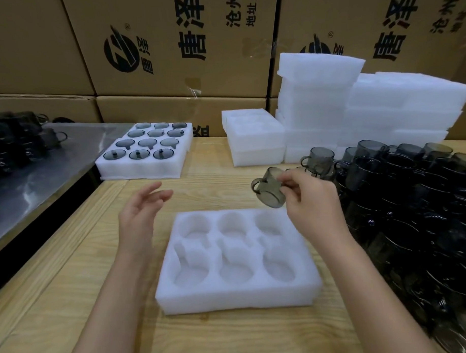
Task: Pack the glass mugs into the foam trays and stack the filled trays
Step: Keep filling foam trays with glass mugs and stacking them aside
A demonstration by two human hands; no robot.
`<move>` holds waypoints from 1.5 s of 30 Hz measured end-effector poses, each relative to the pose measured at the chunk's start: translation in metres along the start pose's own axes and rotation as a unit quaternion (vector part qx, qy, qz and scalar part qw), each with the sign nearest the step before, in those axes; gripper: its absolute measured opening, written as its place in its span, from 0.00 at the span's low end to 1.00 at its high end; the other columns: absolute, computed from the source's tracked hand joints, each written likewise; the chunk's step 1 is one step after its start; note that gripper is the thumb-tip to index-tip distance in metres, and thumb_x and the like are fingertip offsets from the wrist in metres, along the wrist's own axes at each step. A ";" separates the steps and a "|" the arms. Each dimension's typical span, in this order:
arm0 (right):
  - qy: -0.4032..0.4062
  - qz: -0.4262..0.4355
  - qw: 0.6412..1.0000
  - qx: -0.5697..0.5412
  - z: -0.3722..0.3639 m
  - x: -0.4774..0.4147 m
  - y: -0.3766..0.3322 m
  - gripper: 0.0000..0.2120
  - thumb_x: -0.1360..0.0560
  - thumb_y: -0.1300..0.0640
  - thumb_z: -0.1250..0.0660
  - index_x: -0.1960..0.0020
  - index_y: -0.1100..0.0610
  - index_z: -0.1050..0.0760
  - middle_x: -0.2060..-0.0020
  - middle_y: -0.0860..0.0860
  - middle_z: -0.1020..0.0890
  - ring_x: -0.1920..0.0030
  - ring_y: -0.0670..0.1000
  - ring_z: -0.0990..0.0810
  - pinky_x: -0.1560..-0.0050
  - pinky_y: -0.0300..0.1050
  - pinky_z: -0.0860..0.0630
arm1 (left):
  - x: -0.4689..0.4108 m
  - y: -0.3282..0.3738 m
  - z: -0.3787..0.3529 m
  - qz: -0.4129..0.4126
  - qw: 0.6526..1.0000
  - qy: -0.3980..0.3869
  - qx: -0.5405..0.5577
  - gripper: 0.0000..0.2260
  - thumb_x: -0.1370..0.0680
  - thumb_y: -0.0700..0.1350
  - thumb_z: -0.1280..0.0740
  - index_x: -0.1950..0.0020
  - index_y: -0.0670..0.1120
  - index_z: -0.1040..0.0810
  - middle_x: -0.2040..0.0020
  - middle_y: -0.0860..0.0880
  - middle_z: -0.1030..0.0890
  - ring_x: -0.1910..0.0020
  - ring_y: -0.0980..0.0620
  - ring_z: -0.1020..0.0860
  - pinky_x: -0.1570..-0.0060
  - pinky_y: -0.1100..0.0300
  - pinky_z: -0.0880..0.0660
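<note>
Though near tray (238, 297), mugs (412, 196) apart.

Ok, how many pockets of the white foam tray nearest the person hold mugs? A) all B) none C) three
B: every pocket of the near white foam tray is bare; the right hand pinches one smoky grey glass mug, not yet set in.

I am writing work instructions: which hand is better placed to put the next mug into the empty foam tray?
The right hand. It pinches a glass mug just above the far right pocket of the foam tray. The left hand is open and empty, beside the tray.
</note>
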State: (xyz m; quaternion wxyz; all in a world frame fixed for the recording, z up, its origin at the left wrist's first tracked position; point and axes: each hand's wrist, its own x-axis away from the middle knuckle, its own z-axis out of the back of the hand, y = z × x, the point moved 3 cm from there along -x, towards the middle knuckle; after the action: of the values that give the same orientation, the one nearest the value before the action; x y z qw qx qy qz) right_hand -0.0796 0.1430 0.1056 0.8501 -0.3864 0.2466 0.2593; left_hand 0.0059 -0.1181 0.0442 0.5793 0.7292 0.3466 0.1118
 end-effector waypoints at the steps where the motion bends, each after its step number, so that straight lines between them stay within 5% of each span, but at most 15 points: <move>1: 0.007 0.008 1.000 -0.021 0.002 0.007 0.000 0.12 0.29 0.69 0.34 0.50 0.57 0.19 0.58 0.48 0.16 0.57 0.52 0.19 0.52 0.47 0.25 | 0.003 0.010 -0.007 -0.037 0.998 -0.021 -0.046 0.17 0.24 0.27 0.43 0.44 0.45 0.23 0.57 0.49 0.16 0.50 0.52 0.20 0.43 0.62 0.28; 4: 0.020 0.024 0.996 -0.079 0.002 0.022 0.001 0.12 0.29 0.71 0.33 0.51 0.58 0.20 0.59 0.43 0.20 0.58 0.43 0.23 0.54 0.33 0.28 | 0.017 0.031 -0.046 -0.069 0.976 -0.157 -0.133 0.19 0.23 0.28 0.40 0.41 0.49 0.25 0.54 0.52 0.16 0.51 0.58 0.19 0.51 0.70 0.26; 7: 0.019 0.050 0.992 -0.110 -0.002 0.034 0.003 0.12 0.29 0.73 0.34 0.51 0.61 0.21 0.59 0.47 0.21 0.58 0.41 0.25 0.55 0.29 0.30 | 0.025 0.031 -0.088 0.010 0.940 -0.294 -0.170 0.22 0.22 0.33 0.36 0.35 0.56 0.30 0.42 0.50 0.20 0.45 0.56 0.21 0.46 0.68 0.25; 14: 0.027 0.052 0.976 -0.210 0.002 0.038 0.005 0.08 0.27 0.66 0.38 0.53 0.57 0.23 0.58 0.44 0.23 0.57 0.41 0.25 0.55 0.33 0.30 | 0.033 0.013 -0.129 0.094 0.911 -0.394 -0.075 0.20 0.20 0.33 0.42 0.29 0.46 0.33 0.37 0.46 0.24 0.39 0.52 0.25 0.44 0.63 0.27; 19: 0.018 -0.001 0.968 -0.251 0.001 0.037 0.003 0.08 0.24 0.60 0.38 0.54 0.48 0.24 0.50 0.44 0.26 0.51 0.40 0.25 0.53 0.37 0.27 | 0.032 0.015 -0.130 0.020 0.925 -0.372 -0.072 0.19 0.21 0.32 0.39 0.35 0.51 0.27 0.40 0.46 0.23 0.42 0.55 0.24 0.45 0.62 0.26; 23: -0.045 -0.116 0.931 -0.344 -0.004 0.033 0.011 0.11 0.26 0.48 0.37 0.44 0.43 0.26 0.37 0.46 0.29 0.43 0.45 0.25 0.49 0.41 0.23 | 0.032 0.013 -0.136 -0.054 0.936 -0.321 -0.136 0.15 0.25 0.35 0.31 0.47 0.55 0.21 0.47 0.58 0.20 0.47 0.57 0.21 0.46 0.60 0.23; 27: -0.064 -0.147 0.941 -0.299 -0.007 0.032 0.024 0.18 0.27 0.55 0.30 0.38 0.47 0.27 0.42 0.43 0.23 0.45 0.41 0.24 0.53 0.31 0.25 | 0.034 0.002 -0.141 -0.070 0.928 -0.301 -0.206 0.17 0.30 0.41 0.25 0.53 0.63 0.21 0.45 0.55 0.22 0.47 0.58 0.23 0.52 0.62 0.22; 34: -0.069 -0.187 0.949 -0.243 -0.009 0.031 0.036 0.18 0.26 0.57 0.32 0.37 0.48 0.27 0.42 0.45 0.22 0.43 0.48 0.24 0.42 0.49 0.25 | 0.033 -0.017 -0.139 -0.017 0.888 -0.360 -0.285 0.28 0.29 0.42 0.26 0.35 0.63 0.30 0.39 0.54 0.23 0.40 0.62 0.24 0.39 0.65 0.29; 39: -0.112 -0.161 0.963 -0.184 -0.012 0.032 0.035 0.21 0.23 0.57 0.34 0.31 0.54 0.31 0.36 0.49 0.25 0.37 0.49 0.26 0.37 0.47 0.29 | 0.029 -0.021 -0.136 0.008 0.894 -0.354 -0.274 0.19 0.21 0.44 0.34 0.31 0.54 0.28 0.35 0.53 0.23 0.35 0.60 0.27 0.34 0.64 0.32; 45: -0.146 -0.096 0.981 -0.082 -0.017 0.034 0.033 0.23 0.22 0.58 0.37 0.28 0.58 0.36 0.31 0.49 0.31 0.43 0.40 0.32 0.51 0.14 0.45 | 0.027 -0.024 -0.134 -0.009 0.898 -0.318 -0.303 0.09 0.20 0.48 0.36 0.40 0.53 0.23 0.42 0.57 0.20 0.42 0.65 0.24 0.48 0.77 0.31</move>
State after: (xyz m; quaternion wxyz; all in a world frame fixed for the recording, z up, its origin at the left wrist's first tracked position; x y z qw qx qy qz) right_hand -0.0793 0.1565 0.0571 0.8631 -0.4350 0.0594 0.2495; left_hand -0.0587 0.0042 0.0560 0.8524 0.5123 0.0996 -0.0321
